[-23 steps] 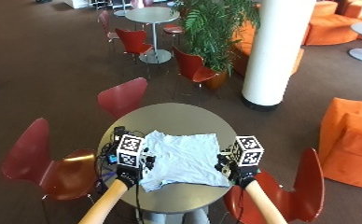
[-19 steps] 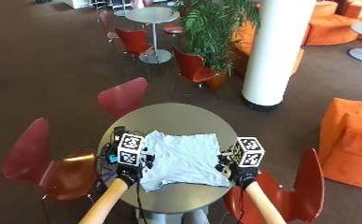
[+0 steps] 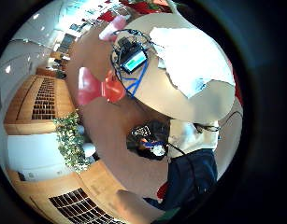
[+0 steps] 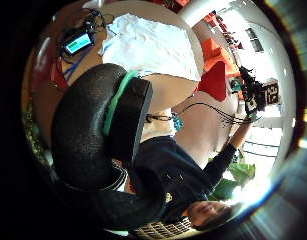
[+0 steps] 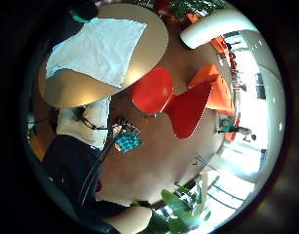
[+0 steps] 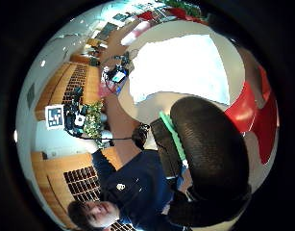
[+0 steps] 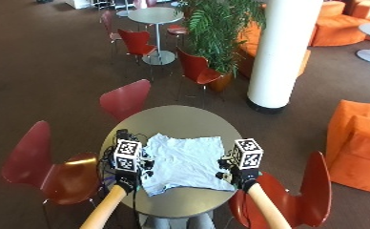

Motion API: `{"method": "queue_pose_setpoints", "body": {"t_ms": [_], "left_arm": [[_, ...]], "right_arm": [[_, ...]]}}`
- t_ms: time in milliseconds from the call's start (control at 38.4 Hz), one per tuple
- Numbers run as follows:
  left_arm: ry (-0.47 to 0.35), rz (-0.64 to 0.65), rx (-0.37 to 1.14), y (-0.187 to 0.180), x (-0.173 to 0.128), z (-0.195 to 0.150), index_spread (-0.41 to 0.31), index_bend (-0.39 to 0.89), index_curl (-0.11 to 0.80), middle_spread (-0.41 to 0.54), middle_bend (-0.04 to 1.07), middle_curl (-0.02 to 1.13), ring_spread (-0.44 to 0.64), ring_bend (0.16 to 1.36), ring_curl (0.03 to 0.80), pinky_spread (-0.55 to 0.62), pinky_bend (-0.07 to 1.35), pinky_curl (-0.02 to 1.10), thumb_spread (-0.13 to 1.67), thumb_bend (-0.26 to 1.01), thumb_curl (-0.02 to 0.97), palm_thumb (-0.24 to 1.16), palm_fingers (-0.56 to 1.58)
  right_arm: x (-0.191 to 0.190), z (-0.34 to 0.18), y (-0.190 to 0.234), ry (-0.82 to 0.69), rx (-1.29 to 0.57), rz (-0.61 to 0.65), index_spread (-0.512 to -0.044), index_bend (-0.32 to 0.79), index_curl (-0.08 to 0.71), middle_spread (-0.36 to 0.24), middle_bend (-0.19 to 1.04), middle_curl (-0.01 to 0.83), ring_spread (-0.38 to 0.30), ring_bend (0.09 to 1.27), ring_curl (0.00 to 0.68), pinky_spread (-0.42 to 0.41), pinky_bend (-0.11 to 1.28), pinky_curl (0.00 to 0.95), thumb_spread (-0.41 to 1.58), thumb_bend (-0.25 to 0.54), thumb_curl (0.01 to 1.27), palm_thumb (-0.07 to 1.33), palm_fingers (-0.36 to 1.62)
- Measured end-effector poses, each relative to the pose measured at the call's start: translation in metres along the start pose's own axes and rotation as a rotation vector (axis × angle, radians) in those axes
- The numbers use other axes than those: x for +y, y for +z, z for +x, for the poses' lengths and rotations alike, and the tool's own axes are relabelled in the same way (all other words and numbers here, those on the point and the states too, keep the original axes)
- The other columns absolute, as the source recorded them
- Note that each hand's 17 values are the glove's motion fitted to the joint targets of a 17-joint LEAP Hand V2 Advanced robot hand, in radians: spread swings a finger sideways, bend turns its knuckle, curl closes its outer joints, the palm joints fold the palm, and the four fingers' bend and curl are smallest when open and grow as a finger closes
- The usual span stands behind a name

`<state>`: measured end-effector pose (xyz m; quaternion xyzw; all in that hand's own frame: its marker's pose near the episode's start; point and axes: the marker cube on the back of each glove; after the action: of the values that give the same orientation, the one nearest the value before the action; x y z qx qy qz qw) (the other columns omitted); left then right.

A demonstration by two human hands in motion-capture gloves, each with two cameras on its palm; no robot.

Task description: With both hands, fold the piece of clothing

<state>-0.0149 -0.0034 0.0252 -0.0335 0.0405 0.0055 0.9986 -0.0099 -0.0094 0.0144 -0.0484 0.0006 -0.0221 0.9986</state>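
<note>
Garment (image 7: 186, 163) lies spread on the round surface (image 7: 172, 119), on its near half, far half bare. Left hand (image 7: 129, 168) at garment's left edge, right hand (image 7: 238, 172) at its right edge, garment between them. Small device w/ cables (image 7: 119, 139) on surface just left of garment, beyond left hand. Chairs round the surface: one far-left behind it (image 7: 127, 98), one at left (image 7: 45, 164), one at near right (image 7: 299, 195). Pillar (image 7: 280, 47) & plant (image 7: 220, 28) well behind, to the right.
</note>
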Motion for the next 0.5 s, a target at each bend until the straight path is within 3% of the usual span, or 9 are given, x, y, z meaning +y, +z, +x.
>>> {"method": "queue_pose_setpoints", "body": {"t_ms": [78,130,182,287,495], "left_arm": [[0.024,-0.028,0.041,0.008,-0.001,0.002,-0.09,0.17,0.245,0.144,0.16,0.19,0.34,0.55,0.208,0.29,0.31,0.23,1.2,0.02,0.141,0.13,0.18],[0.035,-0.034,0.058,0.012,-0.002,0.004,-0.091,0.16,0.249,0.154,0.15,0.19,0.35,0.55,0.214,0.3,0.33,0.24,1.17,-0.01,0.143,0.09,0.16],[0.041,-0.034,0.058,0.015,-0.004,0.006,-0.091,0.16,0.255,0.165,0.15,0.19,0.35,0.56,0.219,0.31,0.34,0.25,1.13,-0.04,0.147,0.05,0.14],[0.056,-0.057,0.046,0.02,-0.004,0.009,-0.092,0.16,0.266,0.182,0.17,0.2,0.36,0.57,0.224,0.31,0.35,0.26,1.09,-0.03,0.163,0.03,0.14],[0.106,-0.155,0.069,0.037,-0.012,0.02,-0.092,0.12,0.261,0.22,0.15,0.2,0.39,0.62,0.243,0.33,0.44,0.31,1.09,-0.01,0.209,0.11,0.08]], "right_arm": [[-0.002,-0.006,0.003,-0.026,0.033,-0.036,-0.334,0.13,0.235,-0.046,0.18,0.235,0.0,0.34,0.218,0.122,0.4,0.268,1.25,0.165,0.16,0.33,0.42],[-0.001,-0.01,0.004,-0.048,0.044,-0.053,-0.305,0.21,0.267,-0.049,0.18,0.24,-0.004,0.32,0.218,0.111,0.38,0.267,1.24,0.172,0.18,0.38,0.47],[-0.001,-0.013,0.006,-0.068,0.051,-0.067,-0.296,0.21,0.281,-0.053,0.19,0.251,-0.01,0.31,0.224,0.107,0.37,0.27,1.23,0.172,0.2,0.41,0.48],[0.003,-0.017,0.008,-0.09,0.079,-0.104,-0.276,0.17,0.297,-0.069,0.19,0.27,-0.033,0.34,0.248,0.087,0.35,0.278,1.2,0.171,0.23,0.47,0.53],[-0.018,-0.006,0.025,-0.103,0.107,-0.2,-0.255,0.12,0.297,-0.096,0.21,0.315,-0.083,0.38,0.29,0.033,0.36,0.301,1.14,0.149,0.29,0.57,0.56]]}}
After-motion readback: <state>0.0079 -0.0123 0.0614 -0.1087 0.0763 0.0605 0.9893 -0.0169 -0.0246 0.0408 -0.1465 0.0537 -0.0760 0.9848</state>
